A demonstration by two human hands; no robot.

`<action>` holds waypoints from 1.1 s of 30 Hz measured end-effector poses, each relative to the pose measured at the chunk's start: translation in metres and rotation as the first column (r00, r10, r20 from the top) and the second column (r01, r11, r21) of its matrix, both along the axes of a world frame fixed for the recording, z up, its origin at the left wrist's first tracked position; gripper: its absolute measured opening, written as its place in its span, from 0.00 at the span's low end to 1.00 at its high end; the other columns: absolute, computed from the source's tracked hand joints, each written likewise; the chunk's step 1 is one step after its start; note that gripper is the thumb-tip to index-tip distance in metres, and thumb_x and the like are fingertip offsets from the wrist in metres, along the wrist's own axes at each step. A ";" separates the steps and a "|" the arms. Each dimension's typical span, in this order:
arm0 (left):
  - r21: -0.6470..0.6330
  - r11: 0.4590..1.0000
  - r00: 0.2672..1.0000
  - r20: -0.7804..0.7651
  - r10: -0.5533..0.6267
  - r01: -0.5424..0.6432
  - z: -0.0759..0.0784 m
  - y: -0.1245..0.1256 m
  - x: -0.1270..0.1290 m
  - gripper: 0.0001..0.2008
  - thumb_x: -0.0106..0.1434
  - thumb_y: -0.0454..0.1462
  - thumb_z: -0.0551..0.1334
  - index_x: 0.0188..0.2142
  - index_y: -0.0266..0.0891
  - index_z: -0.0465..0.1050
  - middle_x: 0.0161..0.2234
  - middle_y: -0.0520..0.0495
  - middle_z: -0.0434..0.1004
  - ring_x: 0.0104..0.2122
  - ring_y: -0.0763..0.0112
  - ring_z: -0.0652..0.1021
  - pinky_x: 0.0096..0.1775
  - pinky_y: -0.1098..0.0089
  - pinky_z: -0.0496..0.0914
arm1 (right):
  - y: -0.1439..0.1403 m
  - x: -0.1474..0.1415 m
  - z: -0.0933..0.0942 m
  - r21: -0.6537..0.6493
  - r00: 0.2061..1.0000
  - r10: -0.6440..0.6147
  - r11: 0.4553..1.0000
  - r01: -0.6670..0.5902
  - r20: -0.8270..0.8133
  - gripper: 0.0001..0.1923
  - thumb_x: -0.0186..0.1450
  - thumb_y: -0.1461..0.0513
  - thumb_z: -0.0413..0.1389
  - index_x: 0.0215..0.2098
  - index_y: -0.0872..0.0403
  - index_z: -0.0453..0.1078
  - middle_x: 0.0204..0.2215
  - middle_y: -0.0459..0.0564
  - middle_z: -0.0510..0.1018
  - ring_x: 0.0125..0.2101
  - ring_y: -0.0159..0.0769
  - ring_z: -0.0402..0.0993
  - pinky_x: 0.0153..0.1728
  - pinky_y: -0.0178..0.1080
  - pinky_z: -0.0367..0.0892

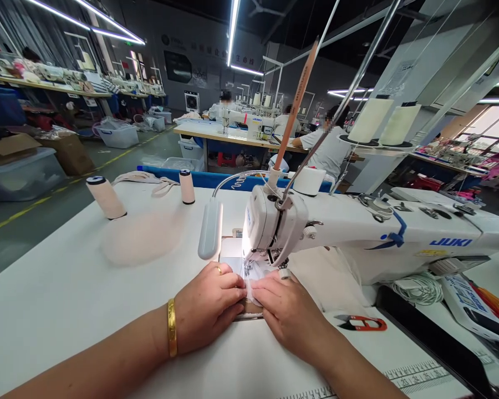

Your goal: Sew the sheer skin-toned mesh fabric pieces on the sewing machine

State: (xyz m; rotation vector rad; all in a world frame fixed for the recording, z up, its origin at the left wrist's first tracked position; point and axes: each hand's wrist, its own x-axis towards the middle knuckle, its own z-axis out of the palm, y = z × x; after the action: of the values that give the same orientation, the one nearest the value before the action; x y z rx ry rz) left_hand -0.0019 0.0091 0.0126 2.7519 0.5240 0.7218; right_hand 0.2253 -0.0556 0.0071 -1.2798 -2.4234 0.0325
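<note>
Both hands flat on the work at the near edge of the white table (66, 288). My left hand (210, 305) lies palm-down with the fingers curled in and pressed onto a small strip of pale, translucent fabric (251, 288); my right hand (289, 310) mirrors it from the right, fingertips on the same strip. Neither hand grips — the fingers are close together and pinning, not pinching. My reading: the two hands meet so the strip stays taut and lines up straight toward the needle.

The strip sits just in front of the presser foot (249, 269) of the white sewing machine (357, 233), its far end running under the foot. It looks thin, whitish and slightly glossy; a darker edge shows below it between my hands, but I cannot tell what that is.

The machine lamp (210, 230) hangs to the left of the needle and lights the plate. Thread snips (361, 322) with red handles lie to the right, near my right wrist. Two thread cones (106, 197) stand far left — well apart from the work.
</note>
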 end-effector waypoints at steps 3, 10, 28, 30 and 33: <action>0.017 1.000 1.000 0.004 0.009 -0.009 -0.001 0.001 0.000 0.12 0.70 0.32 0.56 0.45 0.41 0.79 0.42 0.46 0.82 0.40 0.60 0.75 0.45 0.56 0.67 | 0.000 -0.002 0.000 0.008 1.000 -0.020 1.000 0.020 0.001 0.14 0.63 0.75 0.50 0.36 0.51 0.69 0.33 0.48 0.76 0.35 0.40 0.68 0.40 0.41 0.60; 0.080 0.996 0.999 0.050 0.021 -0.025 -0.007 0.001 -0.001 0.12 0.71 0.32 0.56 0.44 0.42 0.78 0.41 0.47 0.82 0.39 0.61 0.76 0.44 0.57 0.67 | 0.001 -0.003 -0.002 -0.012 0.999 -0.028 1.000 0.028 -0.039 0.17 0.60 0.76 0.49 0.38 0.52 0.69 0.35 0.49 0.77 0.36 0.41 0.67 0.34 0.40 0.57; 0.159 0.974 0.987 -0.004 0.162 -0.159 -0.005 0.006 0.006 0.15 0.73 0.30 0.52 0.41 0.41 0.78 0.41 0.47 0.84 0.41 0.59 0.79 0.46 0.57 0.68 | 0.011 -0.005 -0.009 0.031 0.987 -0.161 0.986 0.161 0.000 0.22 0.58 0.76 0.48 0.45 0.52 0.72 0.41 0.50 0.80 0.33 0.41 0.67 0.32 0.41 0.57; 0.151 0.975 0.986 -0.017 0.168 -0.163 -0.005 0.007 0.006 0.15 0.73 0.31 0.52 0.41 0.40 0.79 0.41 0.46 0.84 0.41 0.59 0.79 0.46 0.56 0.68 | 0.011 -0.005 -0.008 0.017 0.986 -0.167 0.986 0.167 -0.002 0.22 0.59 0.76 0.48 0.45 0.52 0.72 0.42 0.50 0.80 0.35 0.41 0.69 0.33 0.41 0.59; 0.126 0.977 0.983 -0.043 0.176 -0.170 -0.005 0.009 0.007 0.16 0.73 0.31 0.52 0.42 0.40 0.79 0.41 0.46 0.84 0.42 0.57 0.78 0.47 0.55 0.68 | 0.011 -0.006 -0.008 0.007 0.983 -0.182 0.983 0.182 0.005 0.22 0.59 0.76 0.48 0.45 0.53 0.73 0.45 0.50 0.80 0.36 0.41 0.70 0.34 0.41 0.61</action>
State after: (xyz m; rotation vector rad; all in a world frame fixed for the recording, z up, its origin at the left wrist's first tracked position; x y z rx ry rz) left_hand 0.0049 0.0182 0.0079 2.8719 0.7635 0.7434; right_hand 0.2194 -0.0442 -0.0011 -1.4946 -2.2994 -0.0294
